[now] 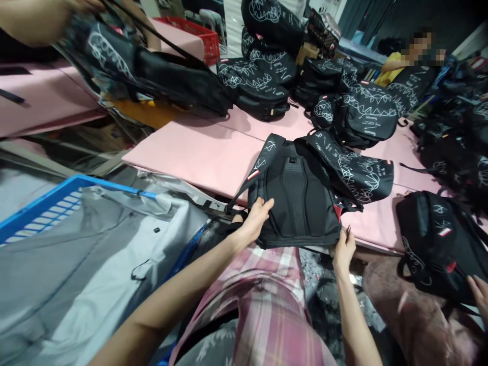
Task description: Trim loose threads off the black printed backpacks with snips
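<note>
A black backpack (pixel 301 193) lies in front of me with its padded back panel facing up, over the near edge of the pink table (pixel 194 152). White scribble prints mark its shoulder straps. My left hand (pixel 255 218) grips the backpack's lower left side, thumb on top. At its lower right corner, my right hand (pixel 344 248) is closed on the edge, and a small dark pointed tool (pixel 348 230) sticks up from those fingers; its kind is unclear. Another black piece with white scribbles (pixel 364 173) lies against the backpack's right side.
Several black scribble-print backpacks (pixel 253 84) stand piled at the back. A blue crate (pixel 38 203) lined with grey fabric is at my left. Another person's hand (pixel 479 295) touches a backpack (pixel 434 244) at right. At upper left, someone's arm (pixel 34 20) holds a bag (pixel 152 71).
</note>
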`<state>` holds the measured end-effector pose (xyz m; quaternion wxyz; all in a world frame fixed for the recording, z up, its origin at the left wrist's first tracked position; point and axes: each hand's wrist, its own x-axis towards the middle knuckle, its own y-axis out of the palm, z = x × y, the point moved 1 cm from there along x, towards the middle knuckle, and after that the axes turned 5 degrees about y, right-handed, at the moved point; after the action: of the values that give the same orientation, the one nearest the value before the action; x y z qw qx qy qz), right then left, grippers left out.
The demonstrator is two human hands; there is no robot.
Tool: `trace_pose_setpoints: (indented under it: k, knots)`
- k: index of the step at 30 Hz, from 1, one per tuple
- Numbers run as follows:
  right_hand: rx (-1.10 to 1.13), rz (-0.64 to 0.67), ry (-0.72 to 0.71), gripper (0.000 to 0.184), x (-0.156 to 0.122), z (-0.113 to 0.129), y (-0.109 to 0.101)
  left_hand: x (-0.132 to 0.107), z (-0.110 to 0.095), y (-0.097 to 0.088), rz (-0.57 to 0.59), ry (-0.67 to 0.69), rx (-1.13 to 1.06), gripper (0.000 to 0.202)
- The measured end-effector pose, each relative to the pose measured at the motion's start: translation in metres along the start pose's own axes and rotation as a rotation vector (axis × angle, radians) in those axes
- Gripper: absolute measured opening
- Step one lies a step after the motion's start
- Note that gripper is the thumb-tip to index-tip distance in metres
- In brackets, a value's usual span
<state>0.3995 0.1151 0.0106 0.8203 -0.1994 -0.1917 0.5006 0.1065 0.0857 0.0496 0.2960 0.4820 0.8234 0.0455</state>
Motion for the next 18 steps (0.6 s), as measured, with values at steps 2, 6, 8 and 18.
trace_pose_setpoints:
  k: [2, 6, 8, 18]
  knots:
    - [0.052, -0.014, 0.019, 0.052, -0.005, -0.005, 0.01, 0.016, -0.004, 0.004, -0.02, -0.062, -0.055, 0.017]
    - [0.07, -0.022, 0.029, 0.049, -0.011, -0.01, 0.015, 0.017, -0.013, 0.0, 0.026, -0.123, -0.063, 0.003]
    - [0.041, -0.033, 0.049, 0.048, -0.011, -0.011, 0.013, 0.001, -0.011, -0.005, 0.071, -0.148, -0.042, 0.004]
    - [-0.069, 0.116, 0.032, 0.047, -0.021, 0.002, 0.021, -0.009, -0.015, -0.025, 0.046, -0.183, -0.07, 0.008]
